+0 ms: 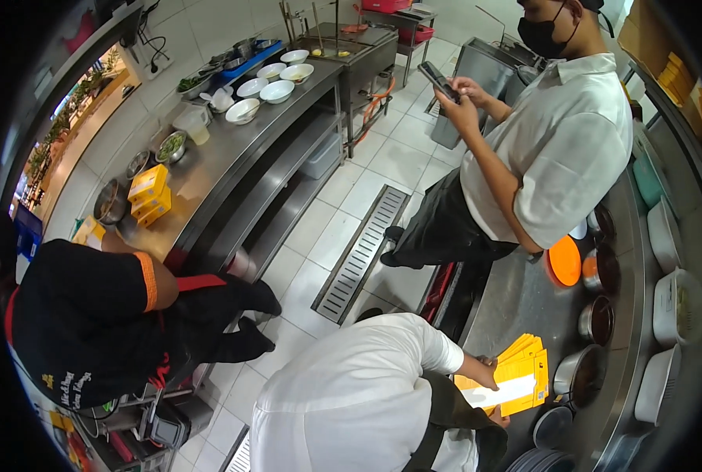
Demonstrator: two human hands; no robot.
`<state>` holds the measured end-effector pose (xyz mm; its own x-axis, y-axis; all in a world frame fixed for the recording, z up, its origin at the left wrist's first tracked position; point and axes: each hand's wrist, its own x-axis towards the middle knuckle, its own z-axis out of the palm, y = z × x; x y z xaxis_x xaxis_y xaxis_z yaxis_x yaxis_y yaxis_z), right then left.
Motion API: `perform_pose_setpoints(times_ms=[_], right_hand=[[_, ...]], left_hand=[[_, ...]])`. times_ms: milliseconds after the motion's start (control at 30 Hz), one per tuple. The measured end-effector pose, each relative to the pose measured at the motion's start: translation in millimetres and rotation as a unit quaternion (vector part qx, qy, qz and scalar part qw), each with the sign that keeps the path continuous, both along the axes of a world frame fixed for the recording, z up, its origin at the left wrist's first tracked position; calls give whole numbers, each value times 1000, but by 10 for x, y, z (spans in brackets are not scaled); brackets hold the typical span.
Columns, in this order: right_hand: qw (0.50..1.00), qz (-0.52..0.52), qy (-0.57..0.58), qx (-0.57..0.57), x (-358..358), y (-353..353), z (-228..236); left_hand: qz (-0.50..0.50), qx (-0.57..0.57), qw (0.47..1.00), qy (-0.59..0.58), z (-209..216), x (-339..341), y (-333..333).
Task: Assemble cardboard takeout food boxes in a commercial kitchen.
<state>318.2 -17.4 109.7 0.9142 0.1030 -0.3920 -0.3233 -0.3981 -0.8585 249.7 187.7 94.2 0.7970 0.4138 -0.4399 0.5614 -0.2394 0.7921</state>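
A fanned stack of flat yellow cartons (524,366) is held over the steel counter at the lower right. The front carton has a pale panel. My left hand (486,373) grips the stack at its left side, with the white sleeve behind it. My right hand (499,417) is at the stack's lower edge, its fingers partly hidden and seemingly closed on the cartons. Close beyond the stack stand a pot (577,374) of dark contents and a round dark lid or pan (553,427).
The steel counter (508,307) carries an orange plate (565,261) and several pots. White tubs (677,307) line the shelf. One co-worker (547,149) stands ahead holding a phone (439,81); another (91,315) bends at the left counter by yellow boxes (150,193). A floor drain (359,256) lies between.
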Motion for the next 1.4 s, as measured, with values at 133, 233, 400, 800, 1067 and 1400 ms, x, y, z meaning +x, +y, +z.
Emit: perform_pose_setpoints(times_ms=[133,233,400,800,1067,1400], right_hand=[[983,16,-183,-12,133,-375,-339],[987,-12,-141,73,88,-278,-206],[978,-70,-1,199,64,-355,-464],[932,-103,53,344,-131,-734,-432],[937,-88,15,338,-176,-917,-287],[932,-144,-165,289,-751,-1100,798]], left_hand=[[-94,23,995,11,89,-90,-450],[-116,70,991,-13,-127,-10,-642],[-35,71,996,-36,-223,-500,-522],[-103,191,968,-126,263,-753,-752],[-214,224,935,-172,125,-186,-629],[-461,324,781,-270,103,-477,-633]])
